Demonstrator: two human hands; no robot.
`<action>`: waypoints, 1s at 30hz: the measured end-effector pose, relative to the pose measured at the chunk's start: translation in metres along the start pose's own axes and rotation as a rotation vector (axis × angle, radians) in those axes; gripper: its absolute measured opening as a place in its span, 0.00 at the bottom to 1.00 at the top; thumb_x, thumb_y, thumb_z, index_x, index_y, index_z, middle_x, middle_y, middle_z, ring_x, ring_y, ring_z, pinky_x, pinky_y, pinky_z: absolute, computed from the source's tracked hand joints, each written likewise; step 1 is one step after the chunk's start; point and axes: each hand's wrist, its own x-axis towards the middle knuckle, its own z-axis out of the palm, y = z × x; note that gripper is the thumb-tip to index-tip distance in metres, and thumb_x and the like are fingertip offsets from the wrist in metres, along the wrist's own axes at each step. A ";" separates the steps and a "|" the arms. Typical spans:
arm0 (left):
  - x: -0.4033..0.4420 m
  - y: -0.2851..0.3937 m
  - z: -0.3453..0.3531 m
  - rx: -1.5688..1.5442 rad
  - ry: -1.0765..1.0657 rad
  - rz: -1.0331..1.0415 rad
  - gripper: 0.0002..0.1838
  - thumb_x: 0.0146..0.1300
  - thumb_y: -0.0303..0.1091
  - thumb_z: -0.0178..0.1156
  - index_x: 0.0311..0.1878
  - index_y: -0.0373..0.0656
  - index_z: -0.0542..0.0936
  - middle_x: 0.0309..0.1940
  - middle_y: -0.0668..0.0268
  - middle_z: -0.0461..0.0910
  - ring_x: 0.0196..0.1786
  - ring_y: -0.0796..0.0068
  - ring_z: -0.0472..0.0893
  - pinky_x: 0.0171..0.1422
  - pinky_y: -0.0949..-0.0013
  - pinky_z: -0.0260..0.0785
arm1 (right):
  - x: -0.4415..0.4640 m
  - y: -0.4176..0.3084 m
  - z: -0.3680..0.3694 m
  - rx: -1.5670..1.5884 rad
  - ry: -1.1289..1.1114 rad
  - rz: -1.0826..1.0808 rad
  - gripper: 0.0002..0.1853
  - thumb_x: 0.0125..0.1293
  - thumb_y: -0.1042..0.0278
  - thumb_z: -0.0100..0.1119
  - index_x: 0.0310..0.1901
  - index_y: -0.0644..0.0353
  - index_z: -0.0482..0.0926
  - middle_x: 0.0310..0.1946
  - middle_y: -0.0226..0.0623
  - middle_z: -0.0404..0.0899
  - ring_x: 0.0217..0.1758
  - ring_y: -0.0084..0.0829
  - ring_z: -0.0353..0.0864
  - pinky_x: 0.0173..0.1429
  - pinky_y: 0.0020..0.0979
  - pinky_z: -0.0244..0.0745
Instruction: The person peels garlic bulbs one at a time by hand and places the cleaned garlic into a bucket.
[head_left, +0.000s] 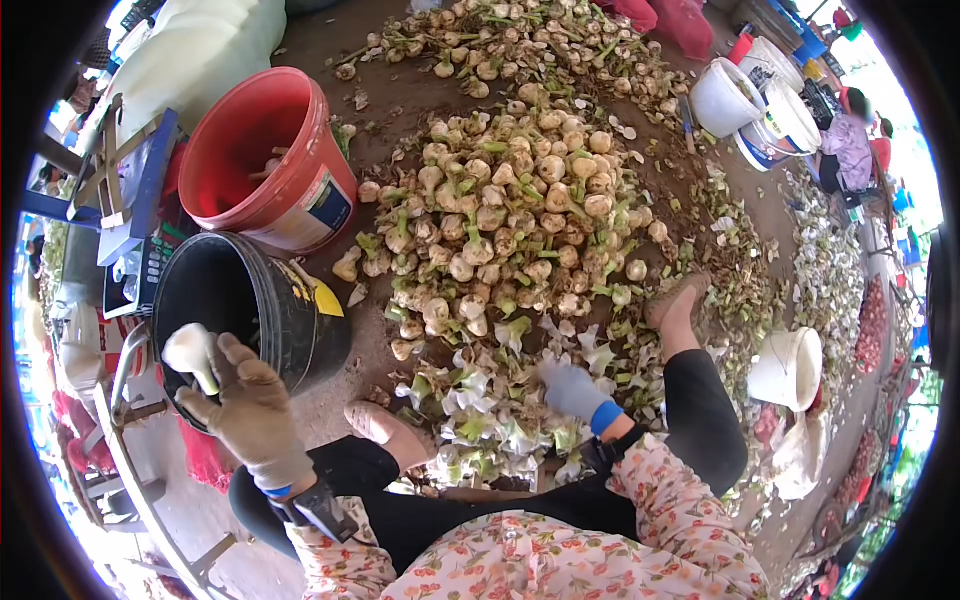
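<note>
My left hand (250, 415), in a tan glove, is raised over the black bucket (318, 335). A peeled white garlic bulb (188, 352) is at its fingertips, with the stem running down between the thumb and fingers. My right hand (578, 392), in a grey glove with a blue cuff, is above the white and green peelings (490, 405) between my feet. Motion smears its fingers, so what they hold, if anything, does not show. Just beyond lies a large heap of unpeeled garlic bulbs (530, 200) with cut green stems.
A red bucket (330, 185) stands behind the black one. A metal frame (135, 480) is at my left. White buckets (720, 100) stand at the far right, and another white bucket (785, 368) tilts nearer. A person (850, 145) sits at the far right beyond scattered peelings.
</note>
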 end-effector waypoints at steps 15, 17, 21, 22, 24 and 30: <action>-0.059 -0.175 -0.059 1.030 -0.250 -0.651 0.35 0.56 0.32 0.64 0.67 0.42 0.62 0.58 0.60 0.70 0.57 0.70 0.71 0.59 0.69 0.66 | 0.045 0.003 -0.053 0.618 0.687 -0.349 0.08 0.56 0.72 0.62 0.39 0.61 0.80 0.34 0.38 0.80 0.40 0.35 0.80 0.48 0.31 0.73; -0.063 -0.191 -0.078 1.095 -0.480 -0.502 0.42 0.51 0.30 0.67 0.69 0.42 0.58 0.63 0.59 0.63 0.62 0.72 0.66 0.64 0.68 0.61 | 0.012 -0.015 -0.059 0.848 0.538 -0.452 0.08 0.58 0.75 0.61 0.41 0.62 0.79 0.37 0.33 0.79 0.42 0.25 0.77 0.49 0.26 0.71; -0.074 -0.182 -0.043 0.902 -0.497 -0.510 0.38 0.45 0.22 0.69 0.62 0.41 0.65 0.57 0.62 0.68 0.59 0.75 0.68 0.63 0.70 0.62 | -0.018 -0.040 -0.055 1.438 0.505 -0.597 0.15 0.65 0.67 0.58 0.50 0.65 0.73 0.42 0.33 0.76 0.49 0.22 0.73 0.54 0.23 0.68; -0.076 -0.184 -0.041 1.020 -0.476 -0.397 0.34 0.41 0.15 0.67 0.55 0.42 0.69 0.53 0.62 0.70 0.58 0.71 0.70 0.63 0.68 0.63 | -0.019 -0.041 -0.050 1.428 0.488 -0.472 0.17 0.66 0.63 0.57 0.50 0.65 0.72 0.42 0.35 0.76 0.49 0.22 0.72 0.53 0.22 0.68; -0.080 -0.178 -0.028 1.201 -0.622 -0.016 0.32 0.40 0.18 0.68 0.53 0.42 0.70 0.51 0.60 0.70 0.55 0.66 0.71 0.59 0.67 0.65 | -0.017 -0.041 -0.037 1.398 0.455 -0.226 0.22 0.66 0.55 0.57 0.51 0.66 0.70 0.43 0.38 0.75 0.51 0.21 0.71 0.52 0.21 0.67; -0.099 -0.172 -0.017 1.355 -0.686 0.175 0.30 0.36 0.21 0.71 0.48 0.42 0.74 0.45 0.58 0.74 0.50 0.57 0.73 0.55 0.60 0.66 | -0.051 -0.085 -0.039 1.217 0.581 -0.381 0.17 0.61 0.59 0.62 0.40 0.66 0.76 0.28 0.25 0.74 0.28 0.16 0.68 0.29 0.22 0.64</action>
